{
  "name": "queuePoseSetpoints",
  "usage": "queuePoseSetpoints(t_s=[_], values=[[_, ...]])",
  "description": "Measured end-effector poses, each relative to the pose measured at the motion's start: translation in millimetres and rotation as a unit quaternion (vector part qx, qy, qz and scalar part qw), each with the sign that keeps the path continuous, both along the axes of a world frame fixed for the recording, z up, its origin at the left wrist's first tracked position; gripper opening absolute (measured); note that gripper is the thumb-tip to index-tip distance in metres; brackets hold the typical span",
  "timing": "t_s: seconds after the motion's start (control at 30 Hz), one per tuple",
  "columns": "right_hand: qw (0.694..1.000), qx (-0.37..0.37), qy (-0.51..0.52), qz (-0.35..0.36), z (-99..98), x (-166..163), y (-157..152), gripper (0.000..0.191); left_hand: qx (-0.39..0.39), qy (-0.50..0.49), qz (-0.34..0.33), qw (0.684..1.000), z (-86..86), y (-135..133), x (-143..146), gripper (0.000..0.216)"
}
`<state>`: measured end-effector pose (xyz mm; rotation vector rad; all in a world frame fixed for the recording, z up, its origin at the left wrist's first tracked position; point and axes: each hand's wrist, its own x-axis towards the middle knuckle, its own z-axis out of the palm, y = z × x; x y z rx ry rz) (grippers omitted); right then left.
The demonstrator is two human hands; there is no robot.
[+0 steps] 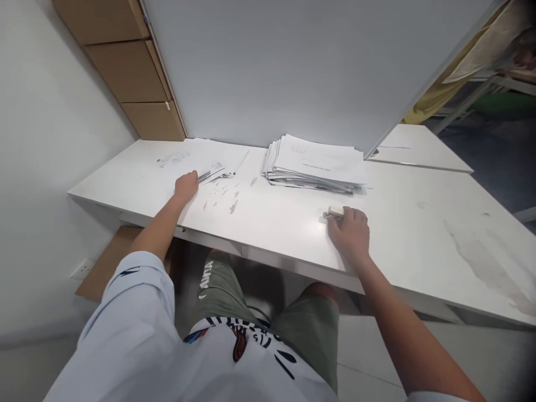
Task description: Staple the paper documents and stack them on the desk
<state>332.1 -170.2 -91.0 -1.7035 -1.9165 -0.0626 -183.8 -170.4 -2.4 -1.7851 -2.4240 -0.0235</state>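
My left hand (187,187) is on the left part of the white table. Its fingers are closed at the near corner of a loose pile of white printed papers (209,156). Thin dark edges show beside the fingertips, too small to make out. On the right, my right hand (350,231) rests on the tabletop, fingers wrapped round a small cream-topped metal object (335,211). It could be a stapler, but the fingers hide most of it. Between the hands and farther back lies a thick stack of white papers (316,159), its edges uneven.
The white table (285,223) has grey smudges and stains. A tall grey panel (293,67) rises along its back edge. Brown cardboard boxes (129,72) are stacked at the back left by the wall. Another cardboard piece (104,265) sits under the left end, near a wall socket (82,269).
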Motion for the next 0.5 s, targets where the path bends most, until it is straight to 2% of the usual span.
queuePoseSetpoints(t_s=[0.1,0.2,0.3,0.5], values=[[1.0,-0.004,-0.004,0.001,-0.7,0.7,0.5,0.045,0.06,-0.076,0.046,0.994,-14.8,6.8,2.2,0.037],[1.0,-0.007,-0.004,-0.001,0.2,0.9,0.1,0.045,0.074,-0.101,0.062,0.99,-22.5,18.5,3.5,0.04],[1.0,0.002,0.0,0.003,0.9,0.8,-0.5,0.044,0.056,-0.116,0.052,0.99,-20.3,31.1,4.0,0.05],[1.0,0.009,0.0,0.008,0.6,-1.0,1.1,0.044,0.02,-0.115,0.016,0.993,-6.9,56.7,9.5,0.086]])
